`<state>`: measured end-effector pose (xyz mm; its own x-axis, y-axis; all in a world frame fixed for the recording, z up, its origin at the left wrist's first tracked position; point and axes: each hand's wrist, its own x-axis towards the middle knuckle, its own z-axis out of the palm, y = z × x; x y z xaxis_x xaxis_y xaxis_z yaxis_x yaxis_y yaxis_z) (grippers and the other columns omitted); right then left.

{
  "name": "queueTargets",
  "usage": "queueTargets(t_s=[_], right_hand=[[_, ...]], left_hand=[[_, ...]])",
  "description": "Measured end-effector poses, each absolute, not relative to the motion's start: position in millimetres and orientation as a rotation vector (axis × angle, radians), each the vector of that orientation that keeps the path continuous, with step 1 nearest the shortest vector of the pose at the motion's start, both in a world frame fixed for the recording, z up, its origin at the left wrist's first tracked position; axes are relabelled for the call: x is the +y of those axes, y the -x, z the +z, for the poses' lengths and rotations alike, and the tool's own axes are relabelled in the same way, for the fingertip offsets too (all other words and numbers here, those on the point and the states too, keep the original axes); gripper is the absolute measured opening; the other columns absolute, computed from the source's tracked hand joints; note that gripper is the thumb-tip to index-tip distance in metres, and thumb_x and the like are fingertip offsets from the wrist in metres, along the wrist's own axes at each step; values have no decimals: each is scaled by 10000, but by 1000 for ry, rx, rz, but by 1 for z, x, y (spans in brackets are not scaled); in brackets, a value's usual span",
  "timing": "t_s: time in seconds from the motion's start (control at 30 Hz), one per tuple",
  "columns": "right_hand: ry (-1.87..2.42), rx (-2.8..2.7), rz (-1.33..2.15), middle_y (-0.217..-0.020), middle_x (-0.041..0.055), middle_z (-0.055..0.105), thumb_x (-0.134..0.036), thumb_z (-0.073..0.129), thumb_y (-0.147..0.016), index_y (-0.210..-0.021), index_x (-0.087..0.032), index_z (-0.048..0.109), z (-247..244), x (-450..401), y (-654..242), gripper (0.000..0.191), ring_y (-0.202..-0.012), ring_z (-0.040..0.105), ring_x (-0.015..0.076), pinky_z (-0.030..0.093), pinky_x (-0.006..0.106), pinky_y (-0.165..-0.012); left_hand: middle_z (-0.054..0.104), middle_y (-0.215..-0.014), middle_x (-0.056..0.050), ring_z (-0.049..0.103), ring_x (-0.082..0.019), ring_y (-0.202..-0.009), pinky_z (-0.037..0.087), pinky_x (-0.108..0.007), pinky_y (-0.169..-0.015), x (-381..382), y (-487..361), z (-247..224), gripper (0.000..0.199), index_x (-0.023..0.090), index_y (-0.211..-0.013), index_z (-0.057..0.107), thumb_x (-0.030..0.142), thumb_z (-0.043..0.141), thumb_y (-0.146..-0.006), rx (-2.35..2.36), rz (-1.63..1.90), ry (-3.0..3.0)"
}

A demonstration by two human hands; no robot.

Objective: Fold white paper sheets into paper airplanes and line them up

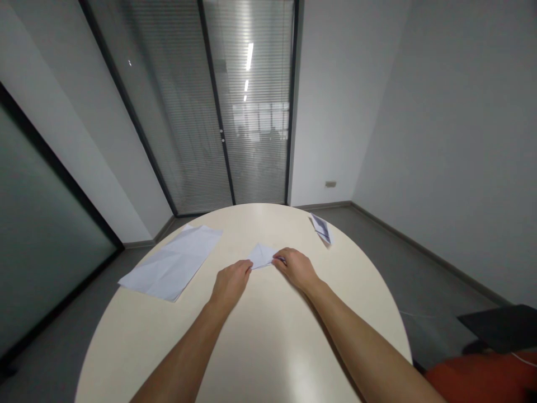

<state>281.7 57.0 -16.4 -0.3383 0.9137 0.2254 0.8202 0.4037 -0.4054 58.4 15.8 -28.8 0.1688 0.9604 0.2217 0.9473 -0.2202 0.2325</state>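
Note:
A small folded white paper (260, 254), roughly triangular with its peak away from me, lies between my hands on the round cream table (251, 347). My left hand (232, 281) pinches its left corner between thumb and fingers. At its right corner, my right hand (296, 266) grips the paper with bent fingers, and these cover that end. Further left, large creased white sheets (172, 263) lie flat, seemingly stacked. Near the far right edge of the table rests another folded paper piece (321, 229) with darker, shaded faces.
Beyond the table stand glass panels with blinds (260, 145) in dark frames. A wall outlet (330, 184) is on the pale wall. At the lower right are a black flat object (501, 327) and something red (474, 378).

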Motion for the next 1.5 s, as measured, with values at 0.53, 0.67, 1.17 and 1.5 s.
queueTargets(t_s=[0.53,0.67,1.17,1.5], right_hand=[[1464,-2246,310,-1220,87,712,-328,571,-954,-1221,-207,695,-22,57,-281,318,-1149,623,236,467,311,-956],[1460,-2184,340,-1253,101,697,-267,577,-919,-1266,-180,680,-27,61,-281,372,-1164,609,238,444,319,-1013],[1692,-2033,235,-1190,133,715,-184,521,-893,-1184,-138,731,-28,63,-279,362,-1117,601,281,457,355,-975],[1776,-1945,220,-1108,101,755,-299,532,-958,-1065,-207,771,-26,64,-279,278,-1035,659,266,464,339,-866]], left_hand=[[742,-1238,-32,700,-194,-1109,500,-271,-967,15,-61,-28,285,253,-1201,694,237,461,-1039,1983,541,-2334],[747,-1223,-31,710,-200,-1080,509,-278,-940,16,-60,-29,284,257,-1195,697,236,462,-1038,1982,563,-2345],[753,-1212,-20,715,-193,-1059,512,-266,-908,18,-58,-32,268,258,-1184,704,235,483,-1034,2007,582,-2341],[757,-1202,-19,724,-195,-1049,521,-274,-903,16,-59,-30,255,258,-1179,709,205,515,-1022,1989,640,-2330]])
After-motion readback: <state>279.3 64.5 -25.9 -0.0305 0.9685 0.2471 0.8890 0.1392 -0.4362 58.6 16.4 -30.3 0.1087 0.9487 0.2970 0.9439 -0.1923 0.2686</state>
